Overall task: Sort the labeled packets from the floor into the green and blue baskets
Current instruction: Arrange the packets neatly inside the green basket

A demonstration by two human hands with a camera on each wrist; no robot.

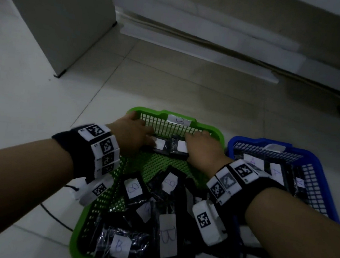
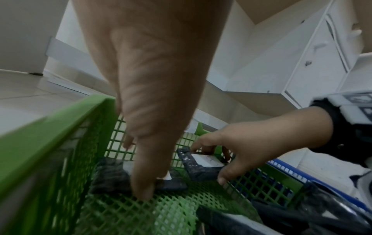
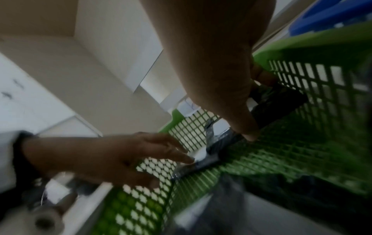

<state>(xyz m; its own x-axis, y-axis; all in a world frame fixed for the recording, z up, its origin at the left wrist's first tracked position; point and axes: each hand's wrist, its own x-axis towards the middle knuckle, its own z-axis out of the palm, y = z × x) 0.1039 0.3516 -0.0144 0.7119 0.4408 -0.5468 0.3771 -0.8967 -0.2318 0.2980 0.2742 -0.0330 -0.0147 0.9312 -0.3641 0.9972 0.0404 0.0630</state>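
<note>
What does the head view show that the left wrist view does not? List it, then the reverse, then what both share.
Head only: the B tag on the green basket, lettered labels on the packets, and A packets in the blue basket.

Left wrist only: the right hand has fingers curled round the edges of its packet, and a white cabinet.

Both: the left hand and right hand each on a packet at the green basket's far end.

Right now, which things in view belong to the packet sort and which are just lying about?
In the job:
- green basket, tagged B
- blue basket, with packets marked A
- black packets marked B
- left hand on one packet
- right hand gripping another packet

Just lying about:
- white cabinet
- black cable on the floor
</note>
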